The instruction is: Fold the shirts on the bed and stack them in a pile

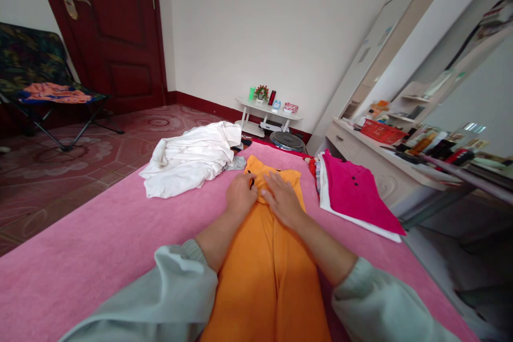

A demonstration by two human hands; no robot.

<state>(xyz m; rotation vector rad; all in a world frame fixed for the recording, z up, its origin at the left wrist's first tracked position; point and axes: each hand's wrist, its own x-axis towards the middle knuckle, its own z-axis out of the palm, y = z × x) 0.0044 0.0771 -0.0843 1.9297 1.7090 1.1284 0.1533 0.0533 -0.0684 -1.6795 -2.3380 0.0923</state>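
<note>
A pair of orange trousers (266, 267), as the central seam suggests, lies on the pink cover (160, 240), long axis running from the wearer's body straight out toward the far side. Everything turns on the waist end: its upper edge sits just beyond the fingertips of both hands, while most of the cloth stretches back from the hands, between the two forearms.

The left hand (241, 193) is at the trousers' left border, near the waist, fingers bent inward against the fabric beside a small dark detail; whether they pinch it I cannot tell. The right hand (282, 200) lies palm down across the trousers' middle and right part, fingers extended and slightly apart, pressing rather than grasping. So the left is nearer the left border, the right nearer the right one.

Left of the trousers' waist is a crumpled white garment (192, 157); to their right, a magenta buttoned top (356, 184).
</note>
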